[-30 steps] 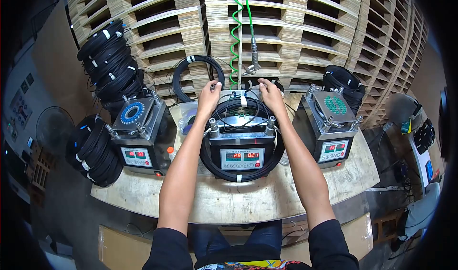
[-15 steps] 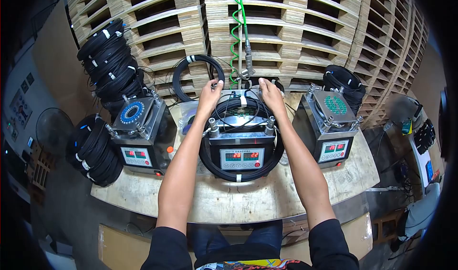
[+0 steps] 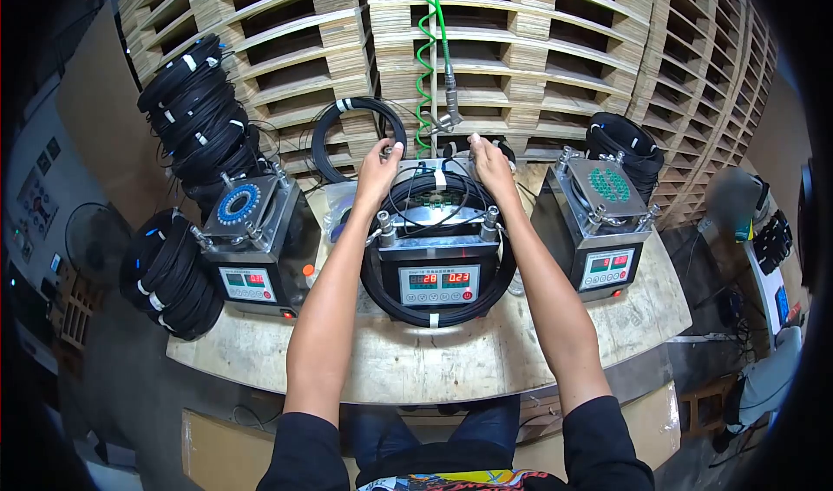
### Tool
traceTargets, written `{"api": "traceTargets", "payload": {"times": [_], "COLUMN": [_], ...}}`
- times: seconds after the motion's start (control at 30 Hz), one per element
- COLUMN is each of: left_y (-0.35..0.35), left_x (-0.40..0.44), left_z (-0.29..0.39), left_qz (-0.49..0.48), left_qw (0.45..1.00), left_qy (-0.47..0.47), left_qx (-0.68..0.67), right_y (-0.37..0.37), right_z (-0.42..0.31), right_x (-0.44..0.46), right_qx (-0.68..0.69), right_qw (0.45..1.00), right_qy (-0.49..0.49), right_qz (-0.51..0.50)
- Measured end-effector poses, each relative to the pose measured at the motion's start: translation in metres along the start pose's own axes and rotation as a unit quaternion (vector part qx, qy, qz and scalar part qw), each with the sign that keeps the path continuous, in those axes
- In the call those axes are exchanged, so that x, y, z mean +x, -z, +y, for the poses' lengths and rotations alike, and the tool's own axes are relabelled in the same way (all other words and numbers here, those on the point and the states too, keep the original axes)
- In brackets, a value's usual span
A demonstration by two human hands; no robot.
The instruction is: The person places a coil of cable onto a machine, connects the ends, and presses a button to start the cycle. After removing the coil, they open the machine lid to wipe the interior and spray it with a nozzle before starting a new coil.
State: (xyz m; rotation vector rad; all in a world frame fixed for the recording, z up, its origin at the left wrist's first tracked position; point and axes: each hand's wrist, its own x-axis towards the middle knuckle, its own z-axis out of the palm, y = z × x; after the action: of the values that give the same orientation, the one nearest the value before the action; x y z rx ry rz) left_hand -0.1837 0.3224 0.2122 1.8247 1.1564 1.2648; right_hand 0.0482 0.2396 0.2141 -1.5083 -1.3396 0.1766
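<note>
I watch from far off. My left hand point(image 3: 379, 175) and right hand point(image 3: 493, 170) are by the far corners of the middle machine point(image 3: 438, 284), fingers bent; I cannot tell if they pinch anything. The middle machine sits on the tabletop point(image 3: 486, 361) with a black cable loop point(image 3: 434, 319) round its front. The left machine point(image 3: 247, 284) has blue bits on top, the right machine point(image 3: 609, 268) green ones.

Shiny metal posts point(image 3: 384, 223), matt cable coil point(image 3: 473, 315), worn wooden tabletop point(image 3: 434, 361)
</note>
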Motion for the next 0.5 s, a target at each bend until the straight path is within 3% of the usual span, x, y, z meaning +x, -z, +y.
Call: {"api": "traceTargets", "payload": {"times": [0.13, 0.23, 0.5], "left_y": [0.003, -0.008, -0.006], "left_x": [-0.002, 0.018, 0.016], "left_z": [0.009, -0.030, -0.028], "left_qz": [0.002, 0.052, 0.020], "left_qw": [0.998, 0.998, 1.000], "left_qy": [0.055, -0.020, 0.010], "left_qx": [0.012, 0.007, -0.001], "right_y": [0.001, 0.002, 0.001], "right_z": [-0.008, -0.013, 0.000], "right_x": [-0.005, -0.008, 0.001], "right_qx": [0.011, -0.005, 0.010], "right_qw": [0.999, 0.999, 1.000], "right_qy": [0.009, -0.009, -0.002], "right_qz": [0.033, 0.051, 0.021]}}
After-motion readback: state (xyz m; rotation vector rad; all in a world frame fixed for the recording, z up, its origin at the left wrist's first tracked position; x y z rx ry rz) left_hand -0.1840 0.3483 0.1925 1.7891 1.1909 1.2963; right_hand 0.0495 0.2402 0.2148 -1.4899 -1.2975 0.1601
